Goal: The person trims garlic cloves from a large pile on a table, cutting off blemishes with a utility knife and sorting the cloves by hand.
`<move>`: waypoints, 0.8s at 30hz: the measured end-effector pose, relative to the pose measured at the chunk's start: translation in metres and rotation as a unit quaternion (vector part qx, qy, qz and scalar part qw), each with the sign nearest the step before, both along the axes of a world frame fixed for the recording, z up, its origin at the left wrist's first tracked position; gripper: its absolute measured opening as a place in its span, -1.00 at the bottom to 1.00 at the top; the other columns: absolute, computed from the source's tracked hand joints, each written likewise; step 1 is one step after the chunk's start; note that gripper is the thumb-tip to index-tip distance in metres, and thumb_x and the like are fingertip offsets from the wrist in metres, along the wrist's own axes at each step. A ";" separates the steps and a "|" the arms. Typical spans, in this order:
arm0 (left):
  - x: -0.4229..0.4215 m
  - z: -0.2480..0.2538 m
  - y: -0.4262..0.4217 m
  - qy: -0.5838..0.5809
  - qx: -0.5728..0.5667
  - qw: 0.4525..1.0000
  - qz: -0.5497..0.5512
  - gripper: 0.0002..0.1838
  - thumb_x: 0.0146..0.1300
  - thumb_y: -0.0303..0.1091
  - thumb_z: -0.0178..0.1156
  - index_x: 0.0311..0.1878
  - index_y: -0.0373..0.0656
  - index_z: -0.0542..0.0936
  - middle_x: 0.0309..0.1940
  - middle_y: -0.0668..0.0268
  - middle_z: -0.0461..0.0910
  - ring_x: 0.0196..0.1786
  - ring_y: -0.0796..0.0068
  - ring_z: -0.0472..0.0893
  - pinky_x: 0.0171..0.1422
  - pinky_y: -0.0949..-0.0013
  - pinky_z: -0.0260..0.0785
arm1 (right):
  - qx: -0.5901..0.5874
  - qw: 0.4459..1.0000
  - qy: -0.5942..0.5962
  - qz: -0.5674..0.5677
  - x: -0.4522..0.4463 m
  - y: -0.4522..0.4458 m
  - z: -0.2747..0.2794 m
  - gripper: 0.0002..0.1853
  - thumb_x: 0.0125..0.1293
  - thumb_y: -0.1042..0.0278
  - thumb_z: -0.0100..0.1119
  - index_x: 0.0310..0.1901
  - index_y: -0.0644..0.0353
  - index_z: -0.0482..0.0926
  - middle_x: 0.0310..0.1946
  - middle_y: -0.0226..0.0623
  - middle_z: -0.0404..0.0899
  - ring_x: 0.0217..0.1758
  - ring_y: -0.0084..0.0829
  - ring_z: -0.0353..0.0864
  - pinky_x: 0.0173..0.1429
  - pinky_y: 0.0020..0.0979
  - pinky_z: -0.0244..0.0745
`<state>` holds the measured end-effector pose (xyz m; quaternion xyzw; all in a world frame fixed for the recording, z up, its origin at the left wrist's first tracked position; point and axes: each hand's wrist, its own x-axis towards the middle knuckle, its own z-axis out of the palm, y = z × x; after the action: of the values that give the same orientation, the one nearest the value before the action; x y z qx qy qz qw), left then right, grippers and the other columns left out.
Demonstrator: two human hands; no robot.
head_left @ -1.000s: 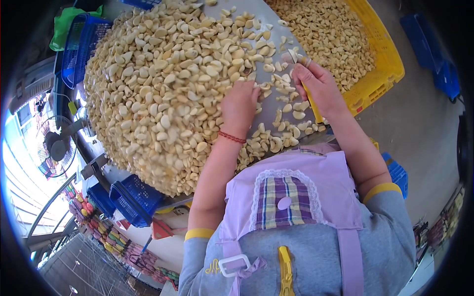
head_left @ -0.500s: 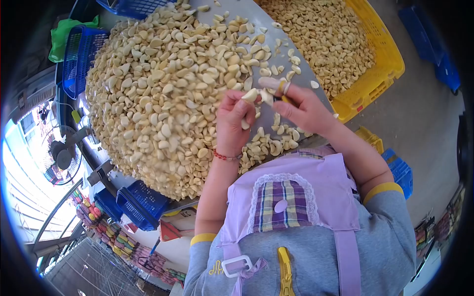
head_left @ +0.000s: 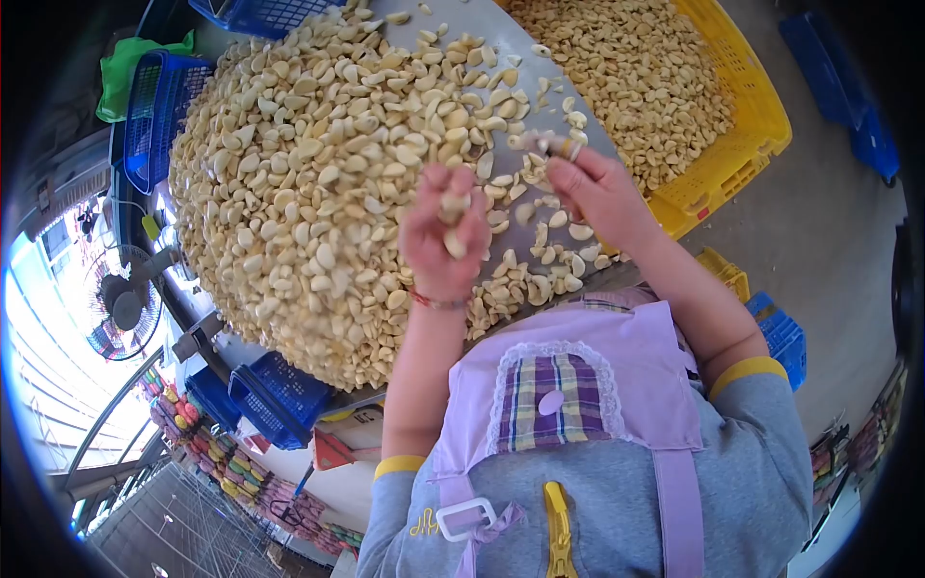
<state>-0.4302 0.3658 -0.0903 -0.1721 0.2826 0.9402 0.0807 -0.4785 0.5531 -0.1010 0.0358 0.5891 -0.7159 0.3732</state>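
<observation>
My left hand, blurred by motion, is turned palm up over the right side of a big heap of pale, garlic-like cloves. Its fingers curl around a couple of cloves. To its right, my right hand is closed above the grey tabletop. A pale cover with a yellowish band sits on its index finger. Whatever lies inside that grip is hidden. Loose cloves are scattered beneath and between both hands.
A yellow crate full of smaller pale pieces stands beyond the table's right edge. Blue baskets hang at the heap's left side. A fan stands at far left. Another blue crate is behind my right elbow.
My hands were together, each pinching a pale piece; they have parted. The left turned palm up and moved slightly left. A yellow-and-dark tool seen in the right hand is now out of sight.
</observation>
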 end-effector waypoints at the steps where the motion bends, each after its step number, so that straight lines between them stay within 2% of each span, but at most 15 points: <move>1: -0.014 -0.003 -0.009 -0.037 -0.218 0.975 -0.016 -0.83 0.15 -0.33 0.14 -0.19 -0.12 0.49 -0.47 0.37 0.47 -0.52 0.54 0.42 -0.51 0.52 0.29 | -0.003 1.000 -0.007 -0.019 -0.003 0.002 -0.002 -0.64 0.38 0.24 -0.02 0.16 0.13 0.43 -0.52 -0.63 0.32 -0.56 -0.81 0.25 -0.50 -0.72 0.19; 2: -0.023 -0.007 -0.015 -0.072 -0.424 0.902 -0.032 -0.80 0.14 -0.30 0.16 -0.17 -0.13 0.51 -0.47 0.36 0.48 -0.51 0.51 0.45 -0.50 0.48 0.32 | -0.005 0.999 -0.013 -0.036 -0.006 0.003 -0.004 -0.64 0.38 0.23 -0.02 0.16 0.13 0.43 -0.53 -0.63 0.31 -0.56 -0.80 0.25 -0.50 -0.71 0.20; 5: -0.034 -0.022 -0.024 -0.033 -0.665 0.741 -0.086 -0.76 0.13 -0.32 0.19 -0.14 -0.18 0.55 -0.42 0.38 0.53 -0.44 0.55 0.50 -0.39 0.51 0.36 | 0.007 0.999 0.005 -0.037 -0.006 0.000 -0.001 -0.65 0.37 0.17 0.00 0.11 0.12 0.46 -0.56 -0.65 0.33 -0.58 -0.82 0.23 -0.52 -0.71 0.18; 8: -0.046 -0.032 -0.028 0.019 -0.846 0.513 -0.141 -0.73 0.13 -0.34 0.22 -0.11 -0.23 0.60 -0.37 0.40 0.59 -0.37 0.59 0.56 -0.29 0.53 0.40 | 0.000 0.999 0.018 -0.029 -0.005 0.001 0.000 -0.63 0.36 0.16 0.02 0.12 0.13 0.45 -0.56 -0.66 0.33 -0.57 -0.83 0.22 -0.52 -0.71 0.16; 9: -0.046 -0.031 -0.031 -0.049 -0.726 0.663 -0.175 -0.78 0.15 -0.42 0.19 -0.12 -0.22 0.57 -0.40 0.37 0.57 -0.48 0.63 0.49 -0.37 0.57 0.35 | -0.007 0.999 0.020 -0.024 -0.003 0.003 0.000 -0.62 0.36 0.16 0.03 0.13 0.13 0.45 -0.56 -0.66 0.32 -0.56 -0.84 0.22 -0.52 -0.71 0.15; 10: -0.044 -0.032 -0.033 -0.066 -0.620 0.767 -0.151 -0.80 0.15 -0.43 0.18 -0.14 -0.21 0.55 -0.41 0.35 0.56 -0.51 0.63 0.46 -0.41 0.58 0.32 | -0.009 0.999 0.024 -0.023 -0.004 0.004 0.001 -0.61 0.35 0.16 0.04 0.14 0.13 0.44 -0.56 -0.66 0.32 -0.56 -0.83 0.21 -0.51 -0.70 0.15; 12: -0.030 -0.033 -0.040 -0.103 -0.371 0.918 -0.094 -0.84 0.17 -0.47 0.16 -0.17 -0.19 0.51 -0.42 0.31 0.54 -0.57 0.64 0.40 -0.47 0.60 0.26 | -0.016 0.999 0.025 -0.018 -0.002 0.002 0.002 -0.59 0.33 0.18 0.07 0.16 0.14 0.42 -0.55 -0.66 0.31 -0.54 -0.82 0.18 -0.49 -0.70 0.13; 13: -0.027 -0.024 -0.033 -0.111 -0.309 0.942 -0.076 -0.90 0.19 -0.51 0.12 -0.24 -0.15 0.44 -0.43 0.29 0.53 -0.61 0.69 0.31 -0.54 0.64 0.16 | -0.013 0.999 0.047 -0.005 0.000 0.000 0.001 -0.58 0.33 0.19 0.08 0.17 0.14 0.41 -0.55 -0.65 0.30 -0.53 -0.81 0.17 -0.48 -0.68 0.12; 18: -0.004 -0.013 -0.004 -0.046 -0.218 0.975 -0.027 -0.89 0.15 -0.52 0.15 -0.29 -0.14 0.43 -0.46 0.32 0.52 -0.61 0.69 0.33 -0.53 0.63 0.18 | -0.011 0.982 0.178 0.062 0.007 -0.010 -0.004 -0.53 0.30 0.25 0.11 0.22 0.15 0.36 -0.54 -0.60 0.29 -0.48 -0.73 0.17 -0.42 -0.61 0.16; 20: 0.004 -0.010 0.005 -0.037 -0.200 0.979 -0.024 -0.86 0.10 -0.57 0.16 -0.29 -0.20 0.43 -0.49 0.33 0.52 -0.59 0.67 0.34 -0.50 0.61 0.20 | -0.036 0.981 0.178 0.069 0.008 -0.014 -0.001 -0.54 0.30 0.29 0.10 0.22 0.15 0.37 -0.50 -0.57 0.33 -0.45 -0.73 0.21 -0.37 -0.60 0.22; 21: 0.008 -0.011 0.007 -0.022 -0.160 0.987 -0.022 -0.84 0.10 -0.46 0.20 -0.28 -0.18 0.42 -0.51 0.31 0.48 -0.59 0.67 0.36 -0.54 0.61 0.20 | -0.045 0.979 0.184 0.079 0.009 -0.014 -0.001 -0.55 0.30 0.30 0.10 0.22 0.15 0.38 -0.50 -0.57 0.34 -0.45 -0.73 0.21 -0.36 -0.60 0.23; 22: 0.012 -0.014 0.004 0.005 -0.036 0.999 -0.032 -0.82 0.10 -0.42 0.21 -0.27 -0.18 0.43 -0.50 0.30 0.47 -0.59 0.65 0.36 -0.56 0.60 0.19 | -0.055 0.976 0.189 0.088 0.009 -0.015 -0.001 -0.56 0.30 0.31 0.09 0.21 0.15 0.38 -0.49 -0.58 0.35 -0.44 -0.73 0.22 -0.35 -0.60 0.24; 24: 0.019 -0.022 -0.002 0.060 0.210 0.974 -0.055 -0.77 0.09 -0.33 0.24 -0.25 -0.17 0.44 -0.50 0.28 0.46 -0.59 0.62 0.37 -0.60 0.58 0.19 | -0.016 0.984 0.154 0.091 0.005 -0.015 0.004 -0.57 0.32 0.32 0.07 0.21 0.14 0.39 -0.49 -0.61 0.35 -0.45 -0.75 0.21 -0.37 -0.63 0.22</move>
<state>-0.4110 0.3636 -0.1120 -0.0786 0.0917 0.9814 0.1494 -0.4735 0.5379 -0.0965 -0.1343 0.6289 -0.6853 0.3418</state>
